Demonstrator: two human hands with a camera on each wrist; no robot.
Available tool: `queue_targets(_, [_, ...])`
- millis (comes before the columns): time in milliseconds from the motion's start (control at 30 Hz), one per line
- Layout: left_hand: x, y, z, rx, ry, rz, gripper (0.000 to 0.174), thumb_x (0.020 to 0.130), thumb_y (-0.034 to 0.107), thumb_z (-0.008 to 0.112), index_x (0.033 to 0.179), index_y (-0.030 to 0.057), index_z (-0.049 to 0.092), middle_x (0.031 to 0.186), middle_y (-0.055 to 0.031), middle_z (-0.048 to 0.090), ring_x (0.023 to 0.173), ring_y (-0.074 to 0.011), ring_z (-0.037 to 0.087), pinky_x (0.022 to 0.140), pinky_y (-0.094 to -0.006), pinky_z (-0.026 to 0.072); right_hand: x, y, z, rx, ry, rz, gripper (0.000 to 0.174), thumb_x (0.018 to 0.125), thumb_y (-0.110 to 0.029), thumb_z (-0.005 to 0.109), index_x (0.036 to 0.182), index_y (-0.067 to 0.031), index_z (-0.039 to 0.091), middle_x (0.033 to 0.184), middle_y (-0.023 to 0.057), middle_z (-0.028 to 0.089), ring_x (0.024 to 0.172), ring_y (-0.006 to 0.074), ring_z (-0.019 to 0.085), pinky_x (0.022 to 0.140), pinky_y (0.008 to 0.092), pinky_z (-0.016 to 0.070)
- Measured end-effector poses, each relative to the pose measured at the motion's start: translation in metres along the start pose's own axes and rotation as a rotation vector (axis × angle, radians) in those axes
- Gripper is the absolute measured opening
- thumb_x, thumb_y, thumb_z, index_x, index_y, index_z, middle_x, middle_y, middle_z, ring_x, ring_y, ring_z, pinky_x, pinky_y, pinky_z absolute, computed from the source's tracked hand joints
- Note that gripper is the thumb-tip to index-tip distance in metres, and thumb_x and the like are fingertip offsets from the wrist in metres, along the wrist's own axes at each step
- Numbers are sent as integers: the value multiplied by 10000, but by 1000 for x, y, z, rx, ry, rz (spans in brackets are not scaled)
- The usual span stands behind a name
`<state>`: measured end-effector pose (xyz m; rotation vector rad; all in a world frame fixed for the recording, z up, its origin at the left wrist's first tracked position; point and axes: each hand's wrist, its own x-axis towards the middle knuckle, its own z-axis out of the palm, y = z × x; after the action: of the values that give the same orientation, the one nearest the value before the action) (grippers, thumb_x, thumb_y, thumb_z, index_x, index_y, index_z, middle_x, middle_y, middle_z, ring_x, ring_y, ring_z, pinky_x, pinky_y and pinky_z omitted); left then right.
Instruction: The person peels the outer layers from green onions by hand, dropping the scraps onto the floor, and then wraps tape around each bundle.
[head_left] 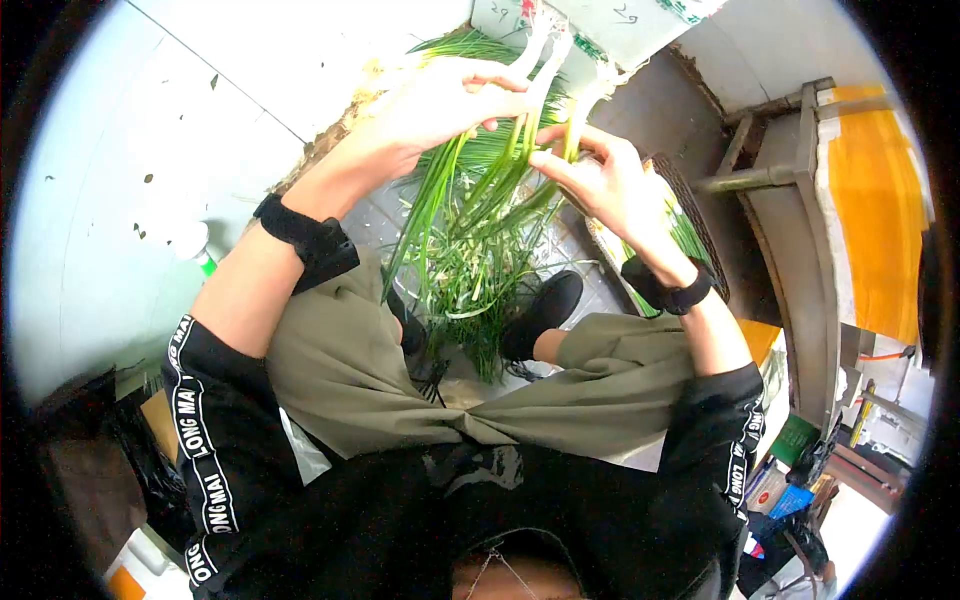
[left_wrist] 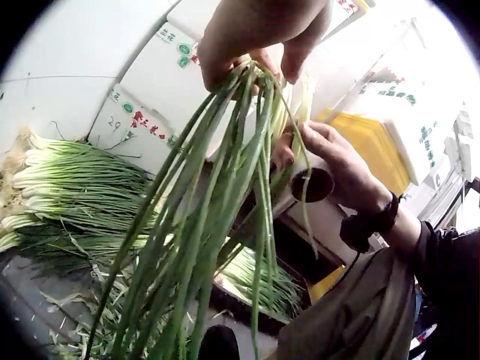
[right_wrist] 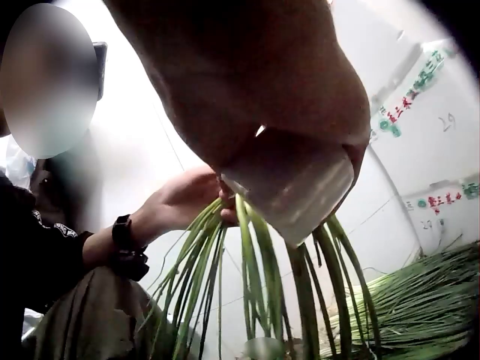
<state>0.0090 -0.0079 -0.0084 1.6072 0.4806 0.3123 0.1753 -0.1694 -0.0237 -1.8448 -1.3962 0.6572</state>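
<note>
My left hand grips a bunch of scallions just below the white stems, root ends up. Their long green leaves hang down and fill the middle of the left wrist view. My right hand, close beside it, pinches more scallions between thumb and fingers. Beneath the right palm shows a pale cylinder with a dark round end; I cannot tell what it is. In the right wrist view, leaves dangle below both hands, whose fingertips are partly hidden.
A large pile of scallions lies by the wall. Loose leaf trimmings cover the floor between the black shoes. On the right, a dark basket holds more scallions, near a metal-framed table. White foam boxes are stacked behind.
</note>
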Motion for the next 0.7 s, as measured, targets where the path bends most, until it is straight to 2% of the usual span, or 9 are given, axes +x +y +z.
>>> queue_targets(133, [0,8,3,-47,-3,-6,351,930,294,705,1156,26,710,910,6,681,771,-61,561,710,-220,470,10,2,4,18,19,-138,270,858,-265,773,1006,-44,726,791,77,704,707,111,617,692,287,500])
queue_targets(167, [2,7,3,-45,-4,-4,351,930,294,705,1156,26,710,910,6,681,771,-61,561,710,-220,470,12,6,4,67,15,-170,253,872,-248,760,992,-27,734,775,44,694,671,80,574,655,274,487])
queue_targets(300, [6,-5,-3,13,6,29,351,938,291,698,1175,32,700,995,-2,696,848,-68,588,788,-229,476,13,5,-7,192,-118,-33,249,927,-246,709,1010,-16,754,806,7,709,724,58,577,687,264,490])
queue_targets(367, [6,-7,-3,-13,-28,13,353,939,293,698,1179,34,697,1025,-6,699,886,-71,598,824,-237,477,15,16,-7,222,-124,-59,251,934,-253,700,1008,-20,756,802,11,712,726,62,585,689,267,493])
queue_targets(433, [5,-8,-1,122,-113,56,351,944,290,693,1190,38,692,1058,-11,698,951,-78,605,873,-250,474,14,16,-6,253,-132,-82,253,941,-259,692,1007,-24,759,798,14,715,728,67,594,692,270,496])
queue_targets(533, [10,-14,3,106,-119,58,342,945,280,694,1199,51,693,1052,-10,696,992,-87,609,911,-261,471,14,8,-6,245,-137,-131,270,940,-269,689,1004,-16,757,782,31,717,711,82,605,680,285,501])
queue_targets(667, [9,-12,0,129,-109,68,327,950,289,682,1180,57,704,977,14,680,893,-58,581,825,-240,467,15,6,-5,61,-59,-130,282,931,-270,694,987,2,744,774,56,719,704,107,622,682,295,505])
queue_targets(700, [7,-8,0,124,-111,31,327,952,302,677,1169,60,710,928,29,659,832,-46,546,764,-226,446,16,8,-5,8,-29,-150,282,928,-266,696,983,7,740,773,61,720,701,113,625,680,297,506])
